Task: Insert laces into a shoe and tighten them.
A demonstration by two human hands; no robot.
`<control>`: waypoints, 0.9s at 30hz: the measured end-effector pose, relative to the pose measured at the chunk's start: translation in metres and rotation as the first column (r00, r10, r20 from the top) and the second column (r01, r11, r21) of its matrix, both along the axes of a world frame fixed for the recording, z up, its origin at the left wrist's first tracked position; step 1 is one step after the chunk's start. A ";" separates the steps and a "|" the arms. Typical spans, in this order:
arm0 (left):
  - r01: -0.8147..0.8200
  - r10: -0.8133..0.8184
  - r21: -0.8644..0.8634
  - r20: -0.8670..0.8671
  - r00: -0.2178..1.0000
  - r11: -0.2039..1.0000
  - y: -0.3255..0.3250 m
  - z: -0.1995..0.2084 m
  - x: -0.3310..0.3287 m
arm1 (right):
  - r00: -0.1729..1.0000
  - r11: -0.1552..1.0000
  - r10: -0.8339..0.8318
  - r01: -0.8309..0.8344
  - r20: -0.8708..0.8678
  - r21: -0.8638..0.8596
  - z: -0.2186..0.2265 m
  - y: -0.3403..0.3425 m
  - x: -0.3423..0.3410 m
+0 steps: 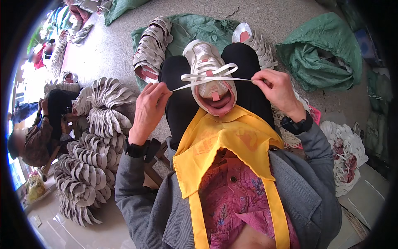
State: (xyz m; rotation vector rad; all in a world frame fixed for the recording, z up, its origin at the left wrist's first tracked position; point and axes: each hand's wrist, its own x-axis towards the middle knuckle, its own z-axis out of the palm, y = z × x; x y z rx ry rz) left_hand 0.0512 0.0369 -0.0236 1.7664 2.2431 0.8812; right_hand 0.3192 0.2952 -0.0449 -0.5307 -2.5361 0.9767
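Nearest you, the yellow apron [224, 137] spreads over your lap, with your grey jacket [298, 195] to either side. Just beyond its upper edge, the white and pink shoe [214, 88] rests between your black-clad knees [244, 58], toe away from you and pink-lined opening toward you. Your left hand [149, 106] has thumb and fingers pinched together on one end of the white lace [239, 79]; your right hand [280, 88] pinches the other end. The lace runs taut between them across the shoe, looped into a bow. Lower down, on the floor [112, 37], curved pale shoe parts [83, 172] lie nested in rows at left; a green sack [319, 54] slumps at upper right. Farther off at left sits another person [37, 141].
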 end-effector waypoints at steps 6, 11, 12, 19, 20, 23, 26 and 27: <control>-0.106 0.116 -0.123 0.074 0.990 0.987 -0.031 0.006 -0.022 | 0.985 0.988 -0.151 0.153 0.088 -0.013 -0.007 0.028 0.042; -0.221 0.254 -0.243 0.112 0.961 0.944 -0.070 0.006 -0.054 | 0.961 0.973 -0.228 0.232 0.154 -0.005 -0.011 0.048 0.068; -0.251 0.290 -0.274 0.114 0.950 0.928 -0.078 0.006 -0.060 | 0.959 0.973 -0.229 0.232 0.166 0.005 -0.012 0.051 0.071; -0.248 0.263 -0.266 0.021 0.965 0.931 -0.090 0.020 -0.060 | 0.952 0.970 -0.230 0.241 0.201 -0.032 -0.023 0.065 0.080; -0.237 0.245 -0.252 0.002 0.970 0.938 -0.089 0.021 -0.060 | 0.947 0.967 -0.233 0.251 0.221 -0.054 -0.023 0.066 0.080; -0.211 0.208 -0.225 -0.038 0.977 0.951 -0.086 0.025 -0.059 | 0.940 0.973 -0.203 0.226 0.274 -0.053 -0.016 0.068 0.077; -0.211 0.212 -0.260 -0.024 0.977 0.942 -0.077 0.033 -0.056 | 0.938 0.994 -0.106 0.103 0.329 0.026 -0.011 0.072 0.070; -0.210 0.217 -0.294 -0.006 0.976 0.933 -0.072 0.039 -0.055 | 0.932 0.997 -0.078 0.078 0.354 0.014 -0.010 0.072 0.066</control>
